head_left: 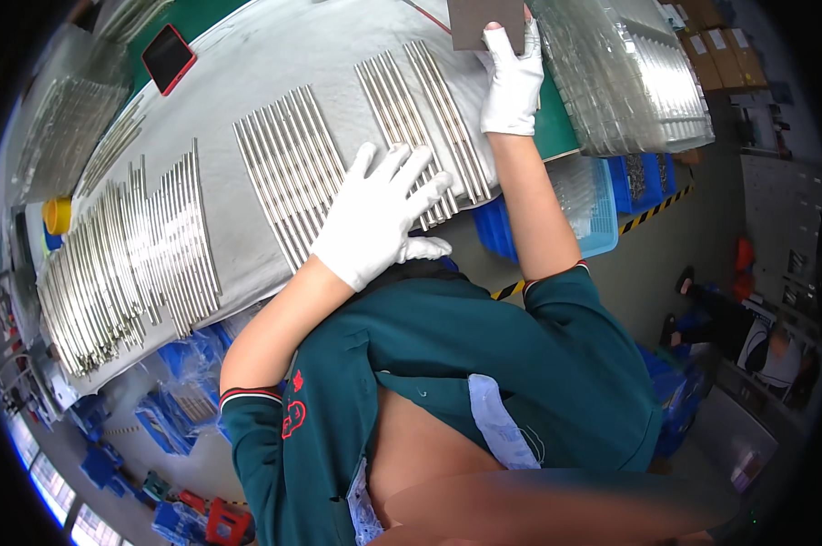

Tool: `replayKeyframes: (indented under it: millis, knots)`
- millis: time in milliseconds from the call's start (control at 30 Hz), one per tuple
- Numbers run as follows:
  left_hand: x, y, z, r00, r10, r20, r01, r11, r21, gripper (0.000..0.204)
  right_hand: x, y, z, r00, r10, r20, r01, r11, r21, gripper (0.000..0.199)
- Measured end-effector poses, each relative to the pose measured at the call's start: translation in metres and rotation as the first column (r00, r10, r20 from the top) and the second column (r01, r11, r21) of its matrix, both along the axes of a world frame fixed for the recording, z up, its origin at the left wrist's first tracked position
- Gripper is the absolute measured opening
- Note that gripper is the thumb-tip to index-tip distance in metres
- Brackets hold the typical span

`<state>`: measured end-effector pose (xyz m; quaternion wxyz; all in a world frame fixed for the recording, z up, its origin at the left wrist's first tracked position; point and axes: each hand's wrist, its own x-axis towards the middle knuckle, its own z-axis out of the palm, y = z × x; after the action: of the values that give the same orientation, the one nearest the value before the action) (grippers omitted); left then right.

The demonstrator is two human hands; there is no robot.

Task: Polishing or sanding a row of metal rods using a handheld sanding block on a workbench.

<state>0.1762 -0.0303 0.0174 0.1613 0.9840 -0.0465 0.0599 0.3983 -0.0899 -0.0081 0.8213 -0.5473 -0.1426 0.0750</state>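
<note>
White gloves cover both of my hands. My left hand (pixel 381 217) is open, its fingers spread over the near ends of a group of slim silvery metal rods (pixel 394 105). A wider group of rods (pixel 286 168) lies just left of it, and a narrow group (pixel 447 123) lies to its right. At the far edge of the view, my right hand (pixel 513 80) is closed on a flat, dark brown rectangular piece (pixel 484 23), with the thumb across its face. The upper part of that piece is cut off by the frame.
Many more rods (pixel 120 264) lie at the left of the cloth-covered table (pixel 233 77). A red-edged phone (pixel 169 60) rests at the far left. Plastic-wrapped bundles (pixel 625 73) stand at the right. Blue bins (pixel 638 182) sit below, and another person (pixel 770 350) is at far right.
</note>
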Motion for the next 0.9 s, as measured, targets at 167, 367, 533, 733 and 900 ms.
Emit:
replayKeyframes:
  millis: [167,367,533,733,900]
  knots:
    - [-0.026,0.008,0.006,0.997,0.052,-0.059,-0.051,0.999,0.017,0.082,-0.004,-0.003,0.013,0.987,0.085,0.135,-0.063,0.986,-0.157,0.060]
    - [-0.023,0.007,0.007,0.998,0.040,-0.044,-0.040,0.999,0.009,0.082,-0.006,0.000,0.017,0.986,0.111,0.122,-0.096,0.988,-0.117,0.057]
    - [-0.001,0.000,-0.002,1.000,-0.020,0.021,0.020,0.999,-0.030,0.082,-0.008,0.001,0.017,0.989,0.094,0.117,-0.080,0.990,-0.116,0.057]
    - [0.008,-0.005,-0.010,0.998,-0.026,0.052,0.026,1.000,-0.006,0.083,0.000,0.001,0.000,0.995,0.053,0.088,-0.048,0.997,-0.060,0.058]
    - [-0.006,0.000,0.004,1.000,0.008,-0.016,-0.008,1.000,0.011,0.081,0.004,0.001,-0.008,0.999,0.020,0.032,-0.020,0.999,0.025,0.059]
